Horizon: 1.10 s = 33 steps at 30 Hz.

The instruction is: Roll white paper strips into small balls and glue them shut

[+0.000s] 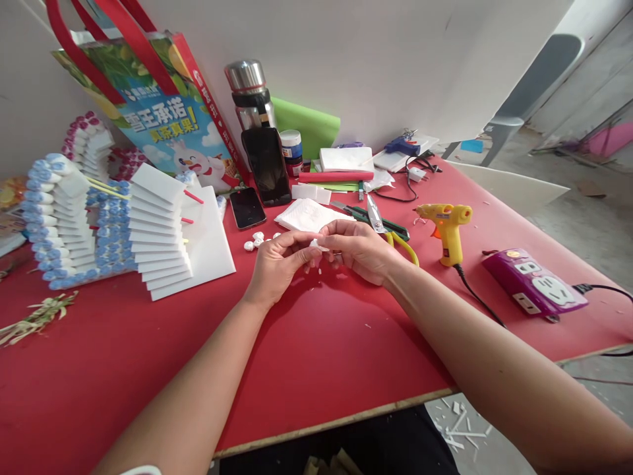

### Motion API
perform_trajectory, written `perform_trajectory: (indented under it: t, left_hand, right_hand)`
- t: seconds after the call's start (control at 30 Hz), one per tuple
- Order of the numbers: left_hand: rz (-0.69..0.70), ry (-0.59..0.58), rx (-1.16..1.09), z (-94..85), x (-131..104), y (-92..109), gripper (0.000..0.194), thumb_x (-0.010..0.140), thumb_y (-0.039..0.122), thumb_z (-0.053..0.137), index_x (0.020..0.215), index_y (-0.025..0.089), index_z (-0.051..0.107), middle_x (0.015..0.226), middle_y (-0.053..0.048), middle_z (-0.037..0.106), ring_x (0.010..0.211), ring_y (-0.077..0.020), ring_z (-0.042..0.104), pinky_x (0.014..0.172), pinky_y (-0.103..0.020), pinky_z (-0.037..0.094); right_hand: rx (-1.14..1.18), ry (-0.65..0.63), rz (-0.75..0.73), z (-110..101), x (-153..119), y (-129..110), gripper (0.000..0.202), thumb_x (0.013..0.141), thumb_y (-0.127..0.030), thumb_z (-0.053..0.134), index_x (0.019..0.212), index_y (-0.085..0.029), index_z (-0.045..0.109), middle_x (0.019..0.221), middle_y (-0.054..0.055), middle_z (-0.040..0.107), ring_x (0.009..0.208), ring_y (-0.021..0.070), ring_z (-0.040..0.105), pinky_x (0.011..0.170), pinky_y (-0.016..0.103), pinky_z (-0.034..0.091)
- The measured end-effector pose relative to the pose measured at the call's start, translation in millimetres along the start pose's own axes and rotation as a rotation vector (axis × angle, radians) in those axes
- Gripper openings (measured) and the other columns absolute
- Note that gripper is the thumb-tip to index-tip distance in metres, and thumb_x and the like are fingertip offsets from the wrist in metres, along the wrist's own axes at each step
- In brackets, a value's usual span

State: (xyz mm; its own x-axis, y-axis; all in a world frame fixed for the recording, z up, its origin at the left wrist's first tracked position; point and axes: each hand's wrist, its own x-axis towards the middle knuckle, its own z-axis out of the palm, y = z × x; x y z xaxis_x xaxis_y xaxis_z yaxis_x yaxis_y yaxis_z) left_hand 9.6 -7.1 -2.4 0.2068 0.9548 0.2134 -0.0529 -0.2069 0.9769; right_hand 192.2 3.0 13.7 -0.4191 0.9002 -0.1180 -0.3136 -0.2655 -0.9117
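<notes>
My left hand (279,264) and my right hand (359,247) meet above the red table, and both pinch one small piece of white tissue paper (317,245). The piece looks twisted or crumpled; its lower part is partly hidden by the fingers. Just beyond the hands lies a folded stack of white tissue (311,215). Several small white paper balls (254,241) rest beside my left hand. Close to my right hand are yellow-handled pliers (403,245) and a green utility knife (363,214).
A yellow glue gun (448,224) stands at right near a purple power strip (537,280). On the left sit stepped white board pieces (161,237) and a blue-and-white paper model (49,218). Phones (267,165), a steel flask (247,89) and a shopping bag (168,112) line the back. The table's front edge (336,422) is near.
</notes>
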Motion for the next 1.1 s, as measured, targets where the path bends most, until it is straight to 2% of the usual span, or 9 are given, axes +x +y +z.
perform_trajectory:
  t: [0.17, 0.33, 0.5, 0.7, 0.8, 0.9, 1.1]
  left_hand:
    - [-0.009, -0.006, 0.015, -1.5, -0.1, -2.8, 0.027, 0.076, 0.034, 0.084, 0.100, 0.022, 0.081, 0.066, -0.001, 0.068, 0.056, -0.0125, 0.056, 0.057, -0.026, 0.048]
    - [-0.043, -0.057, 0.008, -2.8, -0.7, -2.9, 0.030, 0.079, 0.036, 0.081, 0.106, 0.021, 0.079, 0.074, -0.003, 0.070, 0.060, -0.0136, 0.059, 0.062, -0.027, 0.051]
    - [-0.101, -0.066, -0.084, -1.3, -1.0, -0.9, 0.027, 0.087, 0.037, 0.073, 0.105, 0.018, 0.079, 0.086, -0.008, 0.073, 0.071, -0.0171, 0.065, 0.067, -0.029, 0.054]
    - [-0.136, -0.052, -0.222, -1.2, 0.9, -0.2, 0.023, 0.086, 0.030, 0.075, 0.105, 0.018, 0.078, 0.086, -0.006, 0.074, 0.073, -0.0142, 0.066, 0.069, -0.027, 0.055]
    - [-0.155, -0.031, -0.275, -2.3, 1.8, -0.9, 0.024, 0.084, 0.029, 0.077, 0.106, 0.018, 0.078, 0.085, -0.005, 0.073, 0.072, -0.0126, 0.066, 0.073, -0.026, 0.055]
    - [-0.168, -0.013, -0.290, -2.6, 2.3, -1.5, 0.028, 0.082, 0.030, 0.078, 0.108, 0.018, 0.077, 0.087, -0.005, 0.073, 0.073, -0.0126, 0.066, 0.074, -0.026, 0.056]
    - [-0.189, -0.016, -0.303, -1.4, 3.2, -1.4, 0.028, 0.082, 0.032, 0.078, 0.106, 0.017, 0.075, 0.090, -0.006, 0.075, 0.072, -0.0124, 0.067, 0.070, -0.026, 0.056]
  right_hand:
    - [-0.041, 0.023, 0.011, 0.7, 0.8, 1.1, 0.026, 0.070, -0.028, 0.084, 0.080, -0.016, 0.063, 0.065, 0.000, 0.063, 0.057, 0.0099, 0.055, 0.050, 0.021, 0.043]
    - [-0.087, 0.056, 0.042, 0.9, 1.1, 0.8, 0.029, 0.068, -0.028, 0.085, 0.080, -0.016, 0.061, 0.064, 0.000, 0.064, 0.055, 0.0099, 0.055, 0.049, 0.022, 0.043]
    - [-0.130, 0.093, 0.015, 4.4, 0.9, -0.3, 0.039, 0.064, -0.036, 0.089, 0.080, -0.017, 0.060, 0.060, -0.001, 0.063, 0.051, 0.0097, 0.053, 0.045, 0.021, 0.039]
    - [0.004, 0.074, 0.023, -0.7, -0.8, -6.5, 0.038, 0.064, -0.024, 0.088, 0.091, -0.017, 0.062, 0.071, 0.000, 0.068, 0.059, 0.0112, 0.059, 0.054, 0.023, 0.047]
    - [-0.031, 0.132, -0.064, -3.3, 0.0, -6.0, 0.032, 0.067, -0.029, 0.086, 0.085, -0.016, 0.063, 0.077, 0.002, 0.069, 0.060, 0.0110, 0.060, 0.053, 0.024, 0.046]
    - [-0.122, 0.162, -0.175, -3.4, 1.6, -2.2, 0.031, 0.070, -0.037, 0.085, 0.075, -0.016, 0.063, 0.068, 0.000, 0.064, 0.055, 0.0092, 0.054, 0.051, 0.024, 0.042]
    - [-0.264, 0.151, -0.286, -2.0, 2.0, 1.8, 0.028, 0.081, -0.041, 0.076, 0.077, -0.015, 0.066, 0.073, 0.002, 0.067, 0.054, 0.0088, 0.052, 0.053, 0.025, 0.039]
